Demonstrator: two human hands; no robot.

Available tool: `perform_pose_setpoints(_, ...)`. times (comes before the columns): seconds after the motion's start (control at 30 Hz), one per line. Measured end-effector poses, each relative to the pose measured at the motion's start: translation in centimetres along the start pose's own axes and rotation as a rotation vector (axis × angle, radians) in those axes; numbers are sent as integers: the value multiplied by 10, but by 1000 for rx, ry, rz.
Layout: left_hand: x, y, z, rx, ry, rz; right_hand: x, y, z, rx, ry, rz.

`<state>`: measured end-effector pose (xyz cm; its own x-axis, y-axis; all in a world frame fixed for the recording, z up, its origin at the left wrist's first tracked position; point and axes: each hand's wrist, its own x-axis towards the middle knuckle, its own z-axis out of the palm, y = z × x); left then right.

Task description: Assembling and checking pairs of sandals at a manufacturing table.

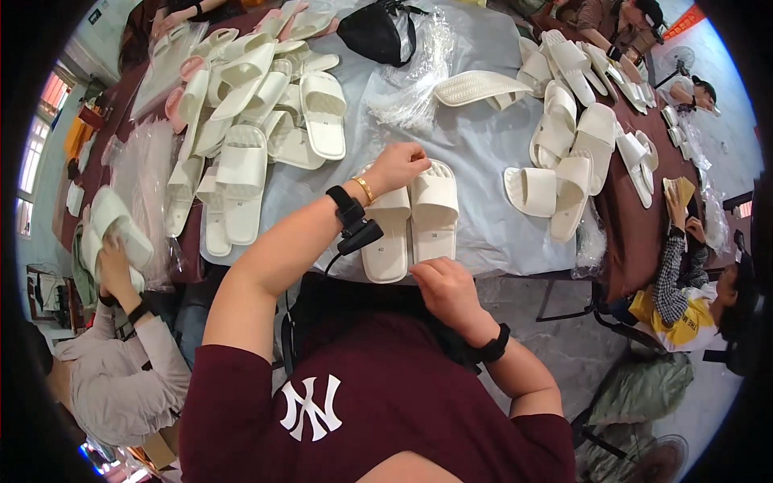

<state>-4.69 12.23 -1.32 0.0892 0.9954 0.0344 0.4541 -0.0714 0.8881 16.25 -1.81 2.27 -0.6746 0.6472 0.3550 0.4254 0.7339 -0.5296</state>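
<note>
Two white slippers lie side by side at the table's near edge, soles down and toes pointing away from me: a left slipper and a right slipper. Over their toe ends, my left hand is closed with the fingertips pinched together; anything between them is too small to tell. My right hand is at the heel of the right slipper, fingers curled and pressed together against its edge. Whether those fingers grip the sole or something thin there is hidden.
A big heap of white slippers covers the table's left side. More slippers lie to the right. Clear plastic bags and a black pouch are at the far middle. Co-workers sit left, right and across; the left one holds slippers.
</note>
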Motion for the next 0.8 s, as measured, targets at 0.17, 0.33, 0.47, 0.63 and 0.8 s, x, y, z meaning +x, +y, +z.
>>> perform_pose_setpoints(0.17,-2,-3,8,30,-76,-5,5,16,17,2,12,-48)
perform_pose_setpoints(0.33,5,-2,9,-18,-150,-59,17,48,21,-70,76,-92)
perform_pose_setpoints(0.47,14,-8,2,-107,-266,-160,29,62,28,-100,82,-91)
perform_pose_setpoints(0.63,17,4,3,-115,-351,-179,37,71,30,-147,138,-115)
perform_pose_setpoints(0.8,16,-2,10,-198,-393,-189,36,76,33,-158,145,-99)
